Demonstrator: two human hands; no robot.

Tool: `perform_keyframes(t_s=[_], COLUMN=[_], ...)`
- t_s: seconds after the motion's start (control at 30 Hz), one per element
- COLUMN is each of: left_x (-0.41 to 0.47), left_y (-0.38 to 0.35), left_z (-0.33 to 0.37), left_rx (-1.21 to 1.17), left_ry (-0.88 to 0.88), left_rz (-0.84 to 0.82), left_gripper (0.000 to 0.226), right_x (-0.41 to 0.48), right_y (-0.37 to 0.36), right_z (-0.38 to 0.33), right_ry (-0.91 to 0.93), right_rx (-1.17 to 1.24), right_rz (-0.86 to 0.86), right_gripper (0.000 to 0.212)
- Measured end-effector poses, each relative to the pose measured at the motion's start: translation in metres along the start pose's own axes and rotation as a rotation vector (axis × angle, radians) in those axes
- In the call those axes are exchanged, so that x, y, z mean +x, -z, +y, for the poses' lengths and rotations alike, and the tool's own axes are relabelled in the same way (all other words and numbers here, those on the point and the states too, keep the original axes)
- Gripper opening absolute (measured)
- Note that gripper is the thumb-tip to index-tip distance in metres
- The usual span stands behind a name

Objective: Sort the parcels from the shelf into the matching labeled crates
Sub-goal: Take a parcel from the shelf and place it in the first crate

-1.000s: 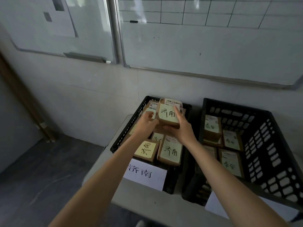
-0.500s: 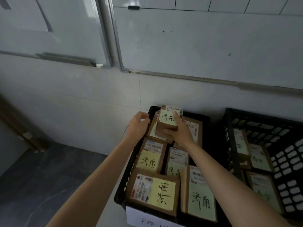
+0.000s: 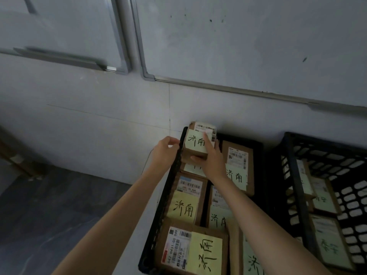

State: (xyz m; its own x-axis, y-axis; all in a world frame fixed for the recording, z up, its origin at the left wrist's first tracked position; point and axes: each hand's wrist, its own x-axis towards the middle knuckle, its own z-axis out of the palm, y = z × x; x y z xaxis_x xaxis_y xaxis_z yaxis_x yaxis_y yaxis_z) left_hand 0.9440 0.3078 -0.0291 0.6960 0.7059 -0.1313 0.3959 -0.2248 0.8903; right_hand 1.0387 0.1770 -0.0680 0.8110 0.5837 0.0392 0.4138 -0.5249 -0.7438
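Note:
A small brown parcel with a yellow handwritten note and a barcode label sits at the far left corner of the left black crate, on top of other parcels. My right hand grips it, thumb under its near edge and fingers laid over the note. My left hand is just outside the crate's left rim, fingers loosely curled, holding nothing. Several brown parcels with the same yellow notes fill that crate.
A second black crate stands to the right, holding parcels with differently written notes. A white wall with two whiteboards rises directly behind the crates. Dark floor lies to the left.
The view has closed in on the left crate. My right hand carried the small parcel toward the crate's far left corner; my left hand let go of it and moved outside the rim.

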Motion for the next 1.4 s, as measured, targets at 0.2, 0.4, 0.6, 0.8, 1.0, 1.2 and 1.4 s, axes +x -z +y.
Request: perform_keyframes(t_s=[0.2, 0.4, 0.6, 0.8, 1.0, 1.2, 1.4], left_x=[0.000, -0.012, -0.039, -0.098, -0.210, -0.366, -0.555], left_y=[-0.004, -0.005, 0.001, 0.022, 0.073, 0.126, 0.167], left_z=[0.004, 0.009, 0.011, 0.026, 0.032, 0.023, 0.005], left_rx=[0.011, -0.004, -0.098, -0.138, 0.040, 0.405, 0.632], left_ry=[-0.012, -0.008, 0.051, 0.021, -0.040, 0.094, 0.276], left_rz=[0.002, 0.030, 0.063, 0.222, 0.463, 0.761, 1.067], left_gripper=[0.023, 0.022, 0.029, 0.036, 0.047, 0.066, 0.080], right_x=[0.000, 0.008, -0.003, -0.035, -0.106, -0.212, -0.353], right_y=[0.002, 0.017, 0.050, 0.089, 0.106, 0.094, 0.055], right_z=[-0.001, -0.005, -0.027, -0.058, -0.107, -0.165, -0.237], right_ry=[0.004, -0.074, -0.034, 0.111, 0.403, 0.696, 1.010], right_rx=[-0.105, -0.043, 0.018, -0.060, -0.177, -0.187, -0.100], right_rz=[-0.029, -0.216, -0.121, -0.174, -0.303, -0.474, -0.691], right_gripper=[0.093, 0.119, 0.132, 0.108, 0.094, 0.092, 0.087])
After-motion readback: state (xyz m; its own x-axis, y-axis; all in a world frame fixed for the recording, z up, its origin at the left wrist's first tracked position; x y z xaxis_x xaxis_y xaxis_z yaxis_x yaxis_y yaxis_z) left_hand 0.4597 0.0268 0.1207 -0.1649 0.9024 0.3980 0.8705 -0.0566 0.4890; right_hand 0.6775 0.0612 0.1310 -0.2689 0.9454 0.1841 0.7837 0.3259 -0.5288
